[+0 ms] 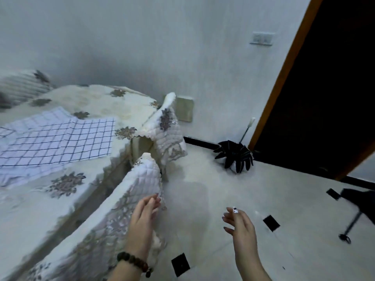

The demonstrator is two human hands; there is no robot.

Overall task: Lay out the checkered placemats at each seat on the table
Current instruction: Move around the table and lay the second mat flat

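1. Table (97,98) under a cream cloth with grey-brown flower motifs fills the left of the view.
2. White cloth checkered placemats (60,138) with thin dark grid lines lie flat on the table. Several overlap in a loose pile near the edge that faces the chairs.
3. Left hand (145,209): fingers nearly straight and relaxed, holding nothing. Its fingertips are just beside the edge of the near chair (142,179), which has a quilted white floral cover; contact cannot be told. A dark bead bracelet (132,260) is on the wrist.
4. Right hand (241,224): fingers loosely curved and spread, empty, over the pale tiled floor (284,189). One finger carries a small white tag.
5. Far chair (168,122), with the same cover, stands at the table corner.
6. Black umbrella (235,157) lies on the floor by the wall, near a dark door (324,88) with an orange-brown frame.
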